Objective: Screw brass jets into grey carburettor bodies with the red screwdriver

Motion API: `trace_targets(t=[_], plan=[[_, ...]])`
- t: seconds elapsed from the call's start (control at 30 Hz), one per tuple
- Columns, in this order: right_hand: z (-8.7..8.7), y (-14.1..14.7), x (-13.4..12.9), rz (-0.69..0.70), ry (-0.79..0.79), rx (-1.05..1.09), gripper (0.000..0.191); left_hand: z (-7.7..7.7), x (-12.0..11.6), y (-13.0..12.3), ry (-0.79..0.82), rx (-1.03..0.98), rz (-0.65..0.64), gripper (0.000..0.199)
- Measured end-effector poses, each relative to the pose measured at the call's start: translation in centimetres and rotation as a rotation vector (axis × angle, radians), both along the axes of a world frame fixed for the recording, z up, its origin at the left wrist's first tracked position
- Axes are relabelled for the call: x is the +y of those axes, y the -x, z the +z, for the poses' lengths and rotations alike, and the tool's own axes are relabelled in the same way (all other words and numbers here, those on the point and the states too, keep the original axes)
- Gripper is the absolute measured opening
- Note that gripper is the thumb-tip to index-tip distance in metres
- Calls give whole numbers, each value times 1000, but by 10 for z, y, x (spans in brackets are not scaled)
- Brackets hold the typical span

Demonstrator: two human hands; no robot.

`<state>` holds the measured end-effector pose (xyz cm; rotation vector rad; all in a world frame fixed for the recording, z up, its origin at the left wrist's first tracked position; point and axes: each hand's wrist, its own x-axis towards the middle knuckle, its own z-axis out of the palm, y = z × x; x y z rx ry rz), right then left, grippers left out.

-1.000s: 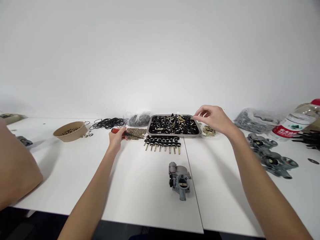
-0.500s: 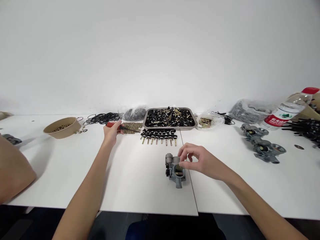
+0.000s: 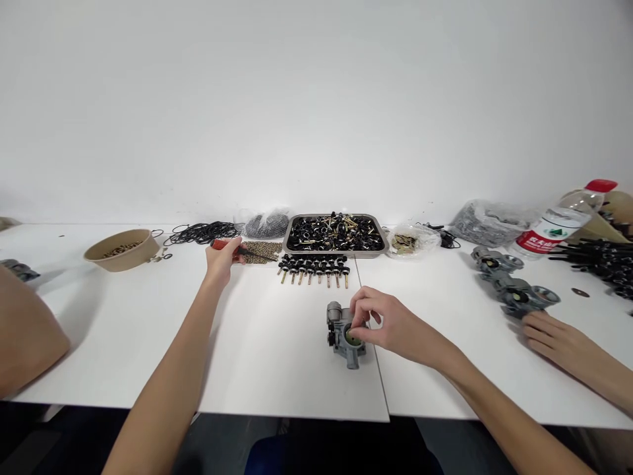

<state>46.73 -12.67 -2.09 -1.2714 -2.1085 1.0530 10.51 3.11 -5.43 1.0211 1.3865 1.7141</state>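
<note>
Fingers of the right hand [image 3: 386,322] pinch a brass-coloured disc [image 3: 353,338] at the round opening of a grey metal part [image 3: 341,333].

The metal part sits on the white table [image 3: 277,349], near its front edge and just left of the seam; thumb and forefinger are closed together on the disc, which lies within the opening. Further back, the left hand [image 3: 221,264] is wrapped around a red-handled screwdriver [image 3: 216,245], its shaft pointing right over small brass pieces [image 3: 264,249]. Rows of black-and-brass pins [image 3: 316,269] lie in front of a loaded tray [image 3: 336,253]. At right, another person's hand [image 3: 564,343] is beside more grey parts [image 3: 519,293]; whether it touches them I cannot tell.
</note>
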Motion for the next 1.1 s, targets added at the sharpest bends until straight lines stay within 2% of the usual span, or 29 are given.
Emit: trace_targets(t=[0.17, 0.3, 0.53, 0.8, 0.93, 1.0, 1.1], plan=[[9, -2, 0, 40, 70, -1, 15, -1, 2, 2, 8, -2, 0, 29], [10, -2, 2, 17, 132, 48, 16, -2, 2, 2, 9, 1, -3, 29], [1, -3, 1, -3, 81, 7, 16, -3, 3, 3, 4, 7, -15, 31], [2, 0, 0, -17, -6, -66, 17, -3, 2, 3, -2, 4, -20, 31], [8, 2, 1, -33, 65, -128, 15, -4, 3, 4, -4, 1, -27, 33], [15, 3, 7, 2, 123, -145, 26, -4, 3, 4, -12, -2, -32, 32], [22, 4, 27, 141, 181, -156, 34, 0, 1, 2, -40, 2, -45, 34]])
